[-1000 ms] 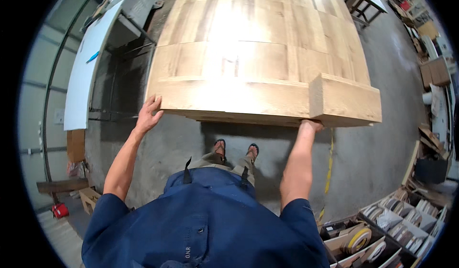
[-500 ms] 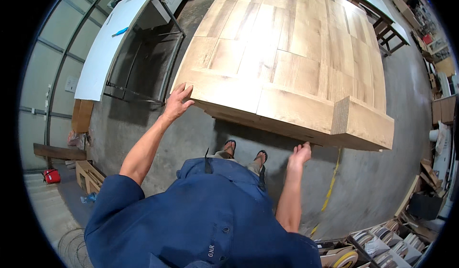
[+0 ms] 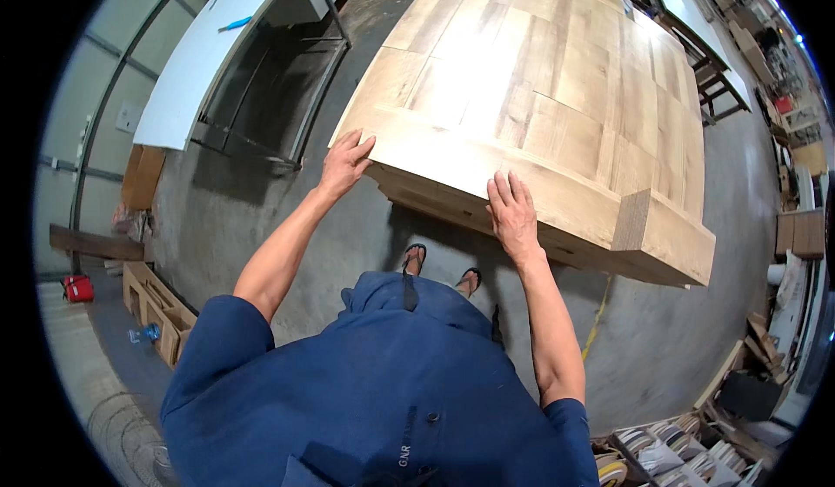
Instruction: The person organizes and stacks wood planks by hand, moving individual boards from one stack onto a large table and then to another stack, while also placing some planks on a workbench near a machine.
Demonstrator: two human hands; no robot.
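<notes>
A broad stack of light wood-grain boards [image 3: 557,78] stretches away in front of me. Along its near edge lies a long wood-grain strip [image 3: 435,150]. My left hand [image 3: 346,165] rests on the left end of this edge, fingers stretched over the top. Farther right, my right hand [image 3: 515,216] lies with straight fingers against the same edge, near its middle. Neither hand is closed around anything. At the near right corner a thick wood-grain piece [image 3: 665,236] juts out, its narrow end face darker. The underside of the stack is in shadow.
A white-topped table [image 3: 196,70] on a metal frame stands to the left, with a blue tool [image 3: 235,24] on it. Another table [image 3: 687,17] is at the far right. A slotted wooden crate [image 3: 156,309] sits at lower left, and edging rolls [image 3: 687,443] at lower right.
My right hand has come up from beneath the near edge and now lies flat on it. The left hand stays at the left corner. The view has shifted slightly.
</notes>
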